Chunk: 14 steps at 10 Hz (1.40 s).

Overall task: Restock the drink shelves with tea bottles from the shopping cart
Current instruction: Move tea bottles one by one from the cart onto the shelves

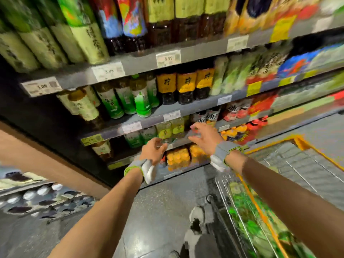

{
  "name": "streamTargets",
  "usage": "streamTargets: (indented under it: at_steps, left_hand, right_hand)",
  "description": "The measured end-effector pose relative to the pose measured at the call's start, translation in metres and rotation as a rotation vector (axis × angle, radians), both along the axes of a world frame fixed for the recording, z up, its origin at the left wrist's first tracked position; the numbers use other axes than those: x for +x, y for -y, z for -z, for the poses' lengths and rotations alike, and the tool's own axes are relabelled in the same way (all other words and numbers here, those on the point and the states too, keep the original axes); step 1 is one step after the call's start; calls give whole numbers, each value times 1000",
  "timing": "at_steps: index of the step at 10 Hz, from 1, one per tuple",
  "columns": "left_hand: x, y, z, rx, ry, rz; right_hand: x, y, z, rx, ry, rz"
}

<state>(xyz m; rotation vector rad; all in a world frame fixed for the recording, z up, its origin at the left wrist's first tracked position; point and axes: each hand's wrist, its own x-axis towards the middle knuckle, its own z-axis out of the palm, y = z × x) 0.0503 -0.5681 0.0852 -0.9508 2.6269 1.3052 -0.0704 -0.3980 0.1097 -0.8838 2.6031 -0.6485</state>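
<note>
Both arms stretched toward the low drink shelves [119, 132]. Left hand [153, 148] with fingers loosely curled, nothing plainly held; something small and blurred near the fingertips, impossible to say whether pinched or merely behind. Right hand [202, 138] spread, fingers apart, empty, fingertips just short of the shelf edge.

Straight ahead of both hands, between them and slightly above: a row of yellow-green tea bottles [170, 130], upright, long axis vertical, standing close together on the shelf. Right hand nearer to that row, its fingers just beside the rightmost bottle; left hand lower and to the left, closer to the green-labelled bottles [139, 137] next along. A dark gap on the shelf further left of the left hand, likely room for more stock.

Supply well behind and to the right of the right hand: shopping cart [301, 144] with orange rim, green bottles [247, 216] lying blurred in its basket below the right forearm. Judged next move: a swing back and down to the right for the cart, so the right arm better placed for the pick-up.

Writing mostly smeared. Price tags [108, 71] on the upper shelf edges showing what looks like 3.09; a third reading near 3.00. Orange-labelled bottles [186, 83] above the hands bearing a single large Chinese character, not legible with certainty. No brand readable.
</note>
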Motion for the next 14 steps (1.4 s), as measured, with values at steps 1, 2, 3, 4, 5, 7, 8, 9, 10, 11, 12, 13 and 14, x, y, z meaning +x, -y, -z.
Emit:
streamTargets:
  at_steps: [1, 2, 3, 4, 5, 7, 8, 9, 10, 11, 12, 13, 14]
  left_hand:
    - [-13, -40, -16, 22, -15, 30]
    - [-30, -85, -23, 48, -10, 95]
    - [-51, -143, -20, 86, 3, 203]
    - [-69, -198, -12, 110, 21, 317]
    - [-79, -247, -1, 104, 26, 358]
    - [-86, -382, 40, 153, 153, 477]
    - [-85, -415, 57, 150, 272, 523]
    - [-89, -439, 99, 373, 425, 554]
    - [-83, -464, 162, 299, 556, 628]
    - [-67, -478, 187, 141, 625, 651]
    - [-54, -489, 220, 106, 700, 682]
    - [-46, -494, 238, 92, 751, 730]
    - [-32, -497, 267, -10, 791, 673]
  right_hand:
    - [0, -54, -14, 4, 25, 64]
    - [-1, -115, -26, -3, 38, 164]
    - [-3, -193, -28, 7, 70, 310]
    - [-1, -263, -23, 52, 68, 445]
    - [7, -318, -15, 24, 80, 534]
    - [35, -445, 40, 88, 241, 726]
    - [48, -475, 68, 115, 308, 753]
    - [62, -498, 100, 124, 352, 810]
    - [81, -525, 149, 124, 434, 864]
    - [108, -542, 187, 210, 712, 910]
    - [127, -554, 222, 254, 827, 913]
    - [145, -551, 245, 310, 929, 828]
    - [166, -544, 274, 351, 1036, 775]
